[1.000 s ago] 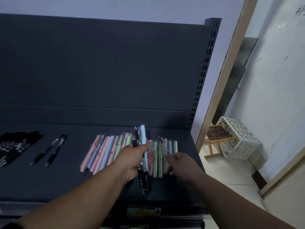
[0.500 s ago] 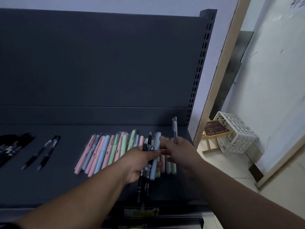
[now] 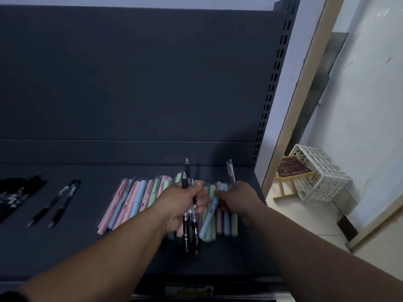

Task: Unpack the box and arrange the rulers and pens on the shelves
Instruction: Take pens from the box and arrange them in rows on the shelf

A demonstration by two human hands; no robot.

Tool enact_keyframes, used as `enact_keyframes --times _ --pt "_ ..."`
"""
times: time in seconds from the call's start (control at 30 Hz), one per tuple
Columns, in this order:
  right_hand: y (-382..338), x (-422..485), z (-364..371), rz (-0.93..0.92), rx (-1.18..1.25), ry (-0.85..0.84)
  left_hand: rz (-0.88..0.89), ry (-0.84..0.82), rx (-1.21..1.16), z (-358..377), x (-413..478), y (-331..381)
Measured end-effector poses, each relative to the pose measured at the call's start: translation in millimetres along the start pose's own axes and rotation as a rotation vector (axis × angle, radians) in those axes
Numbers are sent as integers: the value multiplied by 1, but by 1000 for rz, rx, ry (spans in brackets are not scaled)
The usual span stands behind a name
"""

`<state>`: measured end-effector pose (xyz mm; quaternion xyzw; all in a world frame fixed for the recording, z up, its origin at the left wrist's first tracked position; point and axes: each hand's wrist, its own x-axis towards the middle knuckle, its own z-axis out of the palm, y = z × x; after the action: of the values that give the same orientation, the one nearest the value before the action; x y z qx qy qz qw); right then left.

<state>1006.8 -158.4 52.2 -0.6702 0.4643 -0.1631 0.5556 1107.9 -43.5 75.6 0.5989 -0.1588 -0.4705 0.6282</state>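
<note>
A row of pastel pens (image 3: 135,199) in pink, blue and green lies on the dark shelf (image 3: 65,247). My left hand (image 3: 181,203) grips a bunch of black pens (image 3: 190,227) upright above the row's right part. My right hand (image 3: 238,200) holds a clear pen (image 3: 230,173) that sticks up past its fingers, and its fingertips pinch a light blue pastel pen (image 3: 210,216) that slants over the green ones. More pastel pens lie under both hands, partly hidden.
Two black pens (image 3: 55,203) lie apart on the shelf's left, and a heap of black pens (image 3: 13,196) sits at the far left edge. The slotted shelf upright (image 3: 272,83) stands at the right. A white basket (image 3: 316,173) and small wooden stool lie on the floor beyond.
The light blue pen has passed from my left hand's bunch to my right hand's fingertips and now slants lower over the row. The clear pen stays upright in my right hand.
</note>
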Motion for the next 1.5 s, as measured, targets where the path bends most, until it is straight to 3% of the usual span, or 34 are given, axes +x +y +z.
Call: enact_keyframes --times 0.37,0.77,1.0,1.2,1.5 --pt "-1 -3 -4 -187 -396 75 -35 10 -364 -9 15 14" --pt "16 -18 -5 -152 76 -23 76 51 -462 4 23 13" --pt "11 -22 -11 -169 43 -18 65 28 -439 5 19 10" --pt "-2 -49 7 -126 199 -245 103 10 -402 9 11 9" --pt "5 -52 6 -64 322 -321 67 -9 -213 4 -1 6"
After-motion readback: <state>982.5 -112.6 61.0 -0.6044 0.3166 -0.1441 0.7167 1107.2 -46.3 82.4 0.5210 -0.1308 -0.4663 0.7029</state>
